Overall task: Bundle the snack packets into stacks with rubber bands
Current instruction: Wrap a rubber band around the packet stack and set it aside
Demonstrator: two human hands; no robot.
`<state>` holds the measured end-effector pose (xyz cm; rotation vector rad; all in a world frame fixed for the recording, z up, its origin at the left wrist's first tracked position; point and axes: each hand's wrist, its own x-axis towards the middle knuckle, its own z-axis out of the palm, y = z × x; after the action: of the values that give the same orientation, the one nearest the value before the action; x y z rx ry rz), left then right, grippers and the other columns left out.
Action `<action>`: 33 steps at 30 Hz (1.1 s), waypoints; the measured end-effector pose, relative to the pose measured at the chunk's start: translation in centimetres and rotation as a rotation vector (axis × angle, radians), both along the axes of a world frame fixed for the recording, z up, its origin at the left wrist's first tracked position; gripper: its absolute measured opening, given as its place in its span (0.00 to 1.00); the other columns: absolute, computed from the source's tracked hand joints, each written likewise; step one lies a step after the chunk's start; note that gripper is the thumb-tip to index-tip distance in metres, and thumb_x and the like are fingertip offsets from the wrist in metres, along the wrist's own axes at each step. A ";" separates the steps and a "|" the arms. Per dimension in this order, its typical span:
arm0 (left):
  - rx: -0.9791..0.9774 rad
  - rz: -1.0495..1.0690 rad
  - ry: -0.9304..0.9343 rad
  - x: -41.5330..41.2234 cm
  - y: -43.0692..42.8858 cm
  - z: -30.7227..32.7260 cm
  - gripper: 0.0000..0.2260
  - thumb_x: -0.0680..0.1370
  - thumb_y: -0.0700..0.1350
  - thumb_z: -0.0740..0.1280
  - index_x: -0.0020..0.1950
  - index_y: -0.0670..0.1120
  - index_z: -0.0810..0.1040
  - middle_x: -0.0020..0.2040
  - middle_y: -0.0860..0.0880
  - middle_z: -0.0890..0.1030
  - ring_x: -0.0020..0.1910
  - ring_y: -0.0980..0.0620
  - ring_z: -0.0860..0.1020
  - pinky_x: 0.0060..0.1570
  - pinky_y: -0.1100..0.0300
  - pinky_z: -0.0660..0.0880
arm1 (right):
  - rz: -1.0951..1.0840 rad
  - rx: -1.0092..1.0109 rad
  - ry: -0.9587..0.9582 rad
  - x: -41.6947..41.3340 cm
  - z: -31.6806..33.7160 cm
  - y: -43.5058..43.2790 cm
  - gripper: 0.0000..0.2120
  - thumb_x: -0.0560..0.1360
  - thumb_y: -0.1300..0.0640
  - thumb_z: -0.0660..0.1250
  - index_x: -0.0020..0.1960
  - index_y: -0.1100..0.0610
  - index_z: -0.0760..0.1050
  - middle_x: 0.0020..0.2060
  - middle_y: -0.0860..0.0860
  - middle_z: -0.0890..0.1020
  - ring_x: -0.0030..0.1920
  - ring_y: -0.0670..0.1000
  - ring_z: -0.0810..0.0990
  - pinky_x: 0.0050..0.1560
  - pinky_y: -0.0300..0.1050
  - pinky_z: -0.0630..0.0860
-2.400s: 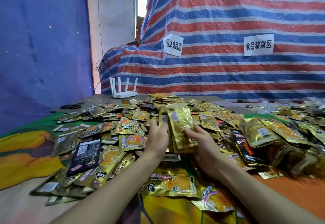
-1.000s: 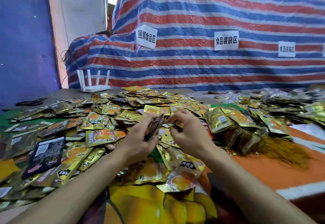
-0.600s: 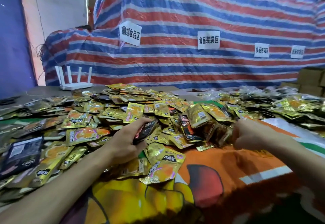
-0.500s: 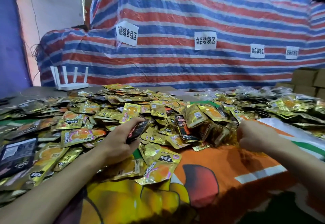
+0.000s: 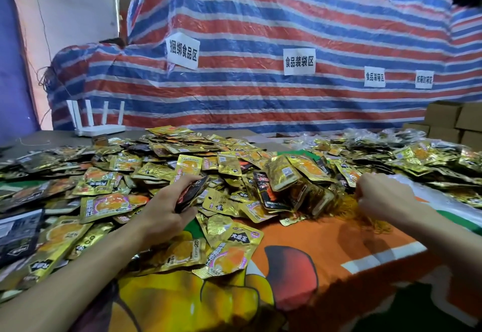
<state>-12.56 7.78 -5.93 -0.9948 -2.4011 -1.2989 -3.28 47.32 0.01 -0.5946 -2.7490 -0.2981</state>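
My left hand (image 5: 167,209) grips a small stack of snack packets (image 5: 192,193), dark with red print, held on edge above the pile. A wide heap of gold and black snack packets (image 5: 146,172) covers the table in front of me and to the left. My right hand (image 5: 383,197) is out to the right with its fingers pinched down into a loose heap of yellow rubber bands (image 5: 365,214) on the orange cloth. Whether a band is caught between the fingers is hidden.
A second spread of packets (image 5: 417,157) lies at the right back. A white router (image 5: 96,120) stands at the far left edge. Cardboard boxes (image 5: 453,123) are stacked at the right. A striped tarp (image 5: 260,91) with paper signs hangs behind. Colourful printed cloth (image 5: 313,248) covers the near table.
My right hand left the stack and swung right to the rubber bands. The left hand kept hold of the stack. My view turned to the right.
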 end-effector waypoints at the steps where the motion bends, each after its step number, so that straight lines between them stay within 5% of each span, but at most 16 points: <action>1: 0.010 0.000 -0.006 0.0 0.0 0.0 0.25 0.78 0.36 0.69 0.60 0.68 0.69 0.45 0.45 0.77 0.41 0.49 0.77 0.37 0.56 0.75 | -0.015 0.017 0.006 0.1 0.3 0.0 0.05 0.72 0.64 0.63 0.41 0.55 0.73 0.36 0.50 0.78 0.37 0.53 0.78 0.31 0.42 0.69; 8: 0.130 -0.006 -0.009 0.6 -0.1 0.9 0.19 0.79 0.34 0.67 0.57 0.59 0.73 0.45 0.34 0.75 0.40 0.36 0.75 0.39 0.44 0.74 | 0.014 -0.008 0.138 -0.3 2.4 -1.5 0.14 0.72 0.65 0.64 0.32 0.57 0.62 0.30 0.53 0.72 0.29 0.54 0.70 0.27 0.42 0.64; 12: 0.151 0.014 -0.005 0.7 -0.6 1.2 0.17 0.78 0.34 0.68 0.53 0.58 0.73 0.43 0.34 0.74 0.34 0.45 0.72 0.35 0.53 0.70 | 0.058 -0.053 0.142 -0.9 2.5 -2.9 0.13 0.73 0.64 0.66 0.33 0.59 0.66 0.32 0.55 0.74 0.31 0.55 0.75 0.29 0.43 0.68; 16: 0.145 0.018 -0.007 1.1 -0.6 1.4 0.16 0.78 0.34 0.67 0.55 0.56 0.73 0.45 0.34 0.75 0.40 0.36 0.73 0.36 0.46 0.71 | 0.059 -0.074 0.170 -1.1 2.5 -3.6 0.05 0.73 0.64 0.68 0.39 0.60 0.74 0.34 0.55 0.78 0.34 0.56 0.79 0.32 0.46 0.76; 19: 0.153 0.007 -0.001 1.3 -0.5 1.7 0.19 0.78 0.33 0.67 0.54 0.59 0.73 0.44 0.35 0.74 0.40 0.36 0.73 0.37 0.46 0.72 | 0.069 -0.059 0.177 -0.8 2.8 -4.3 0.04 0.73 0.63 0.68 0.41 0.58 0.74 0.34 0.53 0.78 0.33 0.55 0.78 0.30 0.44 0.72; 21: 0.152 0.004 -0.007 1.3 -0.5 1.7 0.18 0.78 0.33 0.67 0.54 0.58 0.73 0.45 0.35 0.74 0.40 0.37 0.73 0.37 0.47 0.72 | 0.081 -0.092 0.160 -0.7 3.4 -4.9 0.03 0.71 0.63 0.68 0.40 0.58 0.76 0.34 0.54 0.80 0.35 0.56 0.80 0.35 0.49 0.79; 24: 0.184 -0.001 -0.071 1.2 -0.5 1.7 0.15 0.77 0.35 0.68 0.55 0.55 0.73 0.46 0.37 0.75 0.37 0.44 0.74 0.35 0.52 0.72 | 0.177 -0.191 0.210 -0.8 4.2 -5.8 0.05 0.72 0.63 0.71 0.38 0.56 0.78 0.34 0.53 0.82 0.36 0.55 0.81 0.38 0.52 0.82; 29: 0.412 -0.056 -0.298 1.7 -0.1 2.5 0.21 0.67 0.40 0.67 0.60 0.48 0.75 0.48 0.45 0.80 0.45 0.50 0.78 0.43 0.56 0.78 | 0.653 -0.589 0.272 -1.9 4.3 -11.2 0.05 0.76 0.61 0.72 0.43 0.52 0.80 0.41 0.47 0.83 0.41 0.46 0.81 0.38 0.38 0.75; 33: 0.519 -0.065 -0.399 1.8 -0.4 3.0 0.23 0.65 0.42 0.67 0.60 0.45 0.77 0.58 0.49 0.84 0.52 0.48 0.80 0.56 0.45 0.76 | 0.893 -0.886 0.236 -4.7 2.7 -17.5 0.04 0.74 0.62 0.75 0.46 0.55 0.82 0.40 0.49 0.85 0.38 0.42 0.82 0.36 0.33 0.75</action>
<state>-10.80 7.37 -2.91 -0.7147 -2.0919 -2.1658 -7.94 29.82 2.71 0.4435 -2.4824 1.1286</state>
